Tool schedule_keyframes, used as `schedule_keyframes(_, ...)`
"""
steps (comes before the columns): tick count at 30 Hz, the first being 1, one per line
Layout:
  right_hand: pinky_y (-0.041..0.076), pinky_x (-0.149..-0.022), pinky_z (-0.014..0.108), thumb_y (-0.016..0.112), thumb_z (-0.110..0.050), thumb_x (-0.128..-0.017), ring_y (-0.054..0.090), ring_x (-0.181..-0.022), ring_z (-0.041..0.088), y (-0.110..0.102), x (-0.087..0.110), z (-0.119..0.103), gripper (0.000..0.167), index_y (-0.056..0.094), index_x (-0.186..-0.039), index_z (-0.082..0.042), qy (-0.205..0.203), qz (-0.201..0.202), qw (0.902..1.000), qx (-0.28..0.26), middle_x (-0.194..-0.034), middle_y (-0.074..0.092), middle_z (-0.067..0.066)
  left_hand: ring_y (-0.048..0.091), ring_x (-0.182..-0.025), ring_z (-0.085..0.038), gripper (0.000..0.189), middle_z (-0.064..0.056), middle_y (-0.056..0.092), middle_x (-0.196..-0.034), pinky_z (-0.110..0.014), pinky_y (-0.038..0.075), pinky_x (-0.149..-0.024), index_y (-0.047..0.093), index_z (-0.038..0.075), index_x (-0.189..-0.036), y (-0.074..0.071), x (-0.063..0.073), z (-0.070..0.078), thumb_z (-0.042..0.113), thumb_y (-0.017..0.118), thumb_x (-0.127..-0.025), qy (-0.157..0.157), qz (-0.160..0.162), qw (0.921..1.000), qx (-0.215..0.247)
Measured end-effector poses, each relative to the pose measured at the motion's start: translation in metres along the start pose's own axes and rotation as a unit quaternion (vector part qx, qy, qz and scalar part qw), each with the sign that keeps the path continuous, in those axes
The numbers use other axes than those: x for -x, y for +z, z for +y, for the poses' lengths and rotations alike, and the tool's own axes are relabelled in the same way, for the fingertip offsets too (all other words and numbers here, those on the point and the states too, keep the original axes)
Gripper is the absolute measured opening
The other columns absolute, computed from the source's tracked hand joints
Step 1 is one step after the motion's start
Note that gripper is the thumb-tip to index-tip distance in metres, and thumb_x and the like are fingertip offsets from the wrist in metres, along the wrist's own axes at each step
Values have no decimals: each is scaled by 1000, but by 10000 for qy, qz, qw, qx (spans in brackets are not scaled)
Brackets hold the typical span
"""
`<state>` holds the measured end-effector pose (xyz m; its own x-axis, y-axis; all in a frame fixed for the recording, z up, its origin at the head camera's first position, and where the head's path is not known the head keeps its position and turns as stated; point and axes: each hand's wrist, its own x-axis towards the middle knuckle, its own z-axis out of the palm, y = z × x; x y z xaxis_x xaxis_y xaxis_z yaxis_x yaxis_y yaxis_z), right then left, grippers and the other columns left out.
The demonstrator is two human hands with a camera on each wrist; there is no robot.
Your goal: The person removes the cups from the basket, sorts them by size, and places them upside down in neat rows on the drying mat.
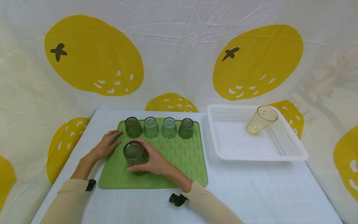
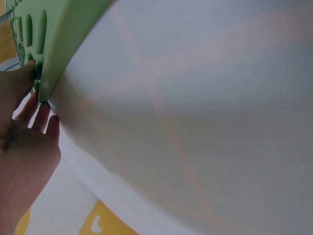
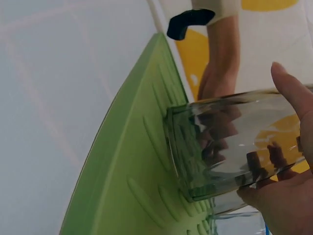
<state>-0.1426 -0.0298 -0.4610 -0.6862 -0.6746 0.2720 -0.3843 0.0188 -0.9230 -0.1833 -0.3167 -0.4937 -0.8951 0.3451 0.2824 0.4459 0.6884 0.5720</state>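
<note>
My right hand (image 1: 156,160) grips a dark grey glass (image 1: 135,155) over the front left part of a green ribbed mat (image 1: 179,168). Fingers and thumb wrap around its sides; in the right wrist view the glass's lower end (image 3: 183,152) appears to meet the mat. At the mat's left edge rests my left hand (image 1: 105,145), thumb on the mat and fingers along its rim, as the left wrist view also shows. Behind, in a row, stand a dark glass (image 1: 133,128), two pale green glasses (image 1: 151,128) (image 1: 169,128) and another dark glass (image 1: 186,129).
A white plastic basket (image 1: 221,152) stands at the right of the table, with a yellowish clear glass (image 1: 260,121) tilted inside it. Light blue checked cloth (image 1: 237,193) covers the table. Behind hangs a pale curtain (image 1: 179,62) with yellow fruit prints.
</note>
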Motion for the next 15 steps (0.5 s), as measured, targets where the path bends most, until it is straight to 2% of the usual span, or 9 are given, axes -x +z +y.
schedule_keyframes(5,45,-106,31,87,-15,-85,52,-128,6,-1,1,0,92,34,-159,-30,243,-57,9997,-43,-146,51,-7,44,-121,-63,39,-44,48,-130,-74,35,-97,54,-20,-130,1,1,-2,-14,65,-92,96,64,9999,-14)
schedule_keyframes(12,43,-110,31,87,-14,-84,50,-132,7,-4,3,-3,93,34,-158,-28,171,-114,9998,-42,-147,50,-7,42,-121,-62,40,-44,47,-132,-74,33,-97,53,-19,-131,0,1,-6,-12,64,-93,29,17,10000,48)
schedule_keyframes(15,39,-114,33,88,-16,-84,46,-137,7,-7,6,-6,93,34,-159,-27,259,-80,9996,26,-149,49,-9,41,-122,-62,40,-44,45,-133,-73,32,-97,52,-19,-132,0,1,-6,-12,64,-94,2,-25,9999,98)
